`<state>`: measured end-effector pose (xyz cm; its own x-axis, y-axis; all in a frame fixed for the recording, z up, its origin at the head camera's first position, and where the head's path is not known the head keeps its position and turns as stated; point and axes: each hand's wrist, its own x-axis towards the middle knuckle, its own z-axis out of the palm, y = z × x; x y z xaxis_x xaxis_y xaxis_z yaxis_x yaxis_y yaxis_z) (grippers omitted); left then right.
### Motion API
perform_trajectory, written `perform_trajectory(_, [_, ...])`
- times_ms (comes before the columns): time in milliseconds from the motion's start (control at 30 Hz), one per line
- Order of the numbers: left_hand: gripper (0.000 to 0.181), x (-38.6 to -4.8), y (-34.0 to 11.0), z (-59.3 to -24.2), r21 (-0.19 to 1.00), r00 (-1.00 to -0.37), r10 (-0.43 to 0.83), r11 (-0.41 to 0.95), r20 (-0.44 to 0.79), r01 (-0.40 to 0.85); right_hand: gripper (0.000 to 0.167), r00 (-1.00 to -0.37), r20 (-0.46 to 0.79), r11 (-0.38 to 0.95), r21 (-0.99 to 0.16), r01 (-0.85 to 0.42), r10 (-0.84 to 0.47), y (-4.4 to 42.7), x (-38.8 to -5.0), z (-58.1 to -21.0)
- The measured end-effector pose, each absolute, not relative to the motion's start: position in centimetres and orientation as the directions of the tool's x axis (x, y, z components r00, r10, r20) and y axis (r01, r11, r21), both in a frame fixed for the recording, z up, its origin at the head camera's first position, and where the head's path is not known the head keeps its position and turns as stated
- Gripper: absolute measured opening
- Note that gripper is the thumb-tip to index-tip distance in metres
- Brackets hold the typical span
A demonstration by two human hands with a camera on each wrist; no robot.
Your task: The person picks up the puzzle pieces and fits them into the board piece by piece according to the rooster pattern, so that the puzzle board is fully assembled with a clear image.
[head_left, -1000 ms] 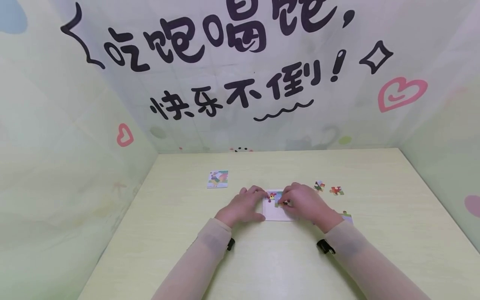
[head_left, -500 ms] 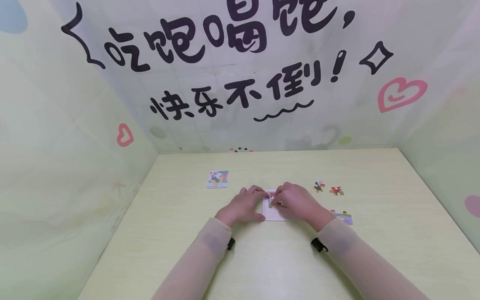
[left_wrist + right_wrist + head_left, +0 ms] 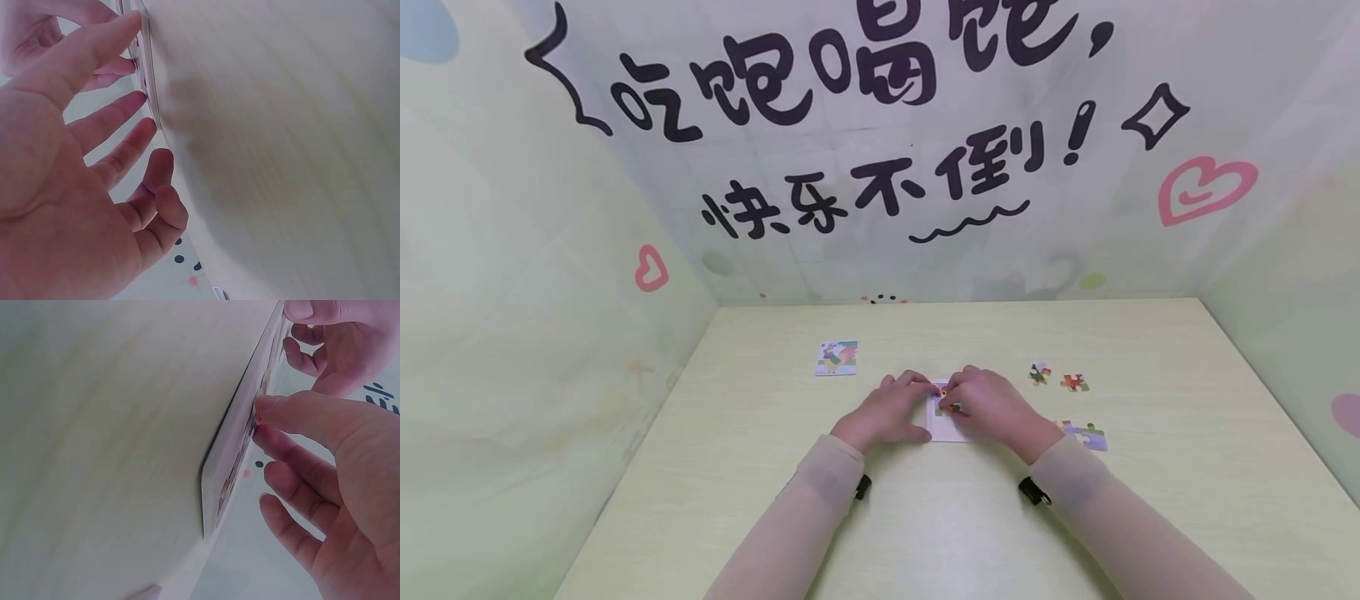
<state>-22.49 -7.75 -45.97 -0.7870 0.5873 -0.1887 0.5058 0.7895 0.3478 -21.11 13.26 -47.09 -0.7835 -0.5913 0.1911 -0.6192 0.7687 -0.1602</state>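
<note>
A white puzzle tray (image 3: 951, 432) lies flat on the table between the two hands. Colourful pieces (image 3: 939, 388) sit in its far left part, partly covered by fingers. My left hand (image 3: 891, 410) rests at the tray's left side; in the left wrist view, the thumb and two fairly straight fingers touch its edge while the other fingers bend away. My right hand (image 3: 996, 410) pinches a puzzle piece (image 3: 254, 422) between thumb and index finger, down at the tray's surface. Most of that piece is hidden by the fingertips, so whether it is seated cannot be told.
Two loose puzzle pieces, one greenish (image 3: 1040, 373) and one red (image 3: 1074, 382), lie right of the tray. Nearer, more pieces (image 3: 1090, 437) lie beside the right sleeve. A small picture card (image 3: 837, 357) lies back left. Printed fabric walls enclose the table (image 3: 760, 400).
My right hand has moved left across the tray with the puzzle piece, then nearly stopped beside the far left pieces. The left hand has stayed at the tray's left edge.
</note>
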Motion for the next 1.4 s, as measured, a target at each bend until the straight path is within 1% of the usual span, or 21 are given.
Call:
perform_trajectory(400, [0.071, -22.54, -7.76, -46.09, 0.340, -0.782, 0.595, 0.785, -0.183, 0.518, 0.015, -0.764, 0.214, 0.758, -0.130, -0.639, -0.608, 12.92, -21.00, -47.18])
perform_trajectory(933, [0.072, -22.55, -7.71, -46.21, 0.346, -0.790, 0.579, 0.796, -0.200, 0.496, 0.016, -0.775, 0.208, 0.766, -0.137, -0.628, -0.597, 12.90, -20.97, -47.22])
perform_trajectory(1400, [0.072, -22.50, -7.68, -46.16, 0.352, -0.791, 0.575, 0.799, -0.209, 0.488, 0.014, -0.769, 0.192, 0.759, -0.139, -0.636, -0.609, 12.96, -20.95, -47.23])
